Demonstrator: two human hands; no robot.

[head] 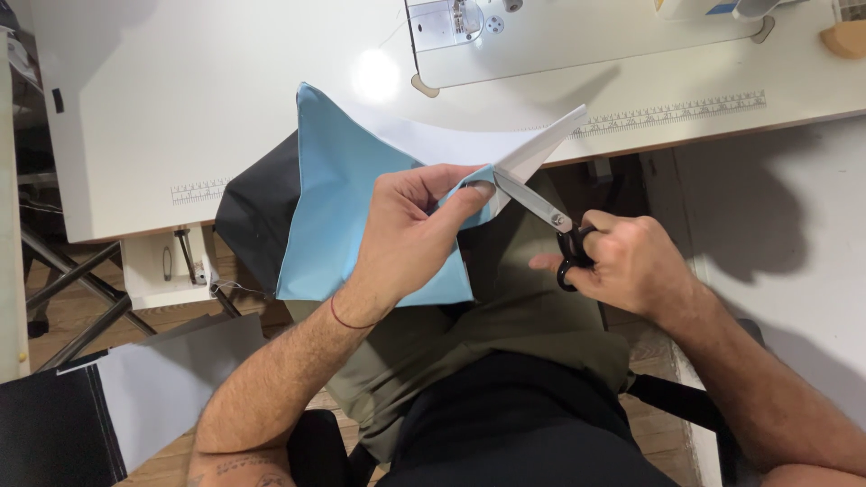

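Note:
My left hand [417, 227] pinches the edge of a light blue fabric piece [338, 203] that drapes from the white table's edge onto my lap. A white layer [469, 144] of the same piece folds back toward the table. My right hand [627, 257] grips black-handled scissors [552, 225], fingers through the loops. The steel blades point up-left and meet the blue fabric right at my left fingertips. A dark fabric [262, 212] lies under the blue piece on the left.
A white sewing machine [541, 32] stands at the table's back, with printed rulers [672, 113] along the table [162, 108] front edge. A grey and black sheet [108, 406] lies low on the left. A wooden block [846, 41] sits far right.

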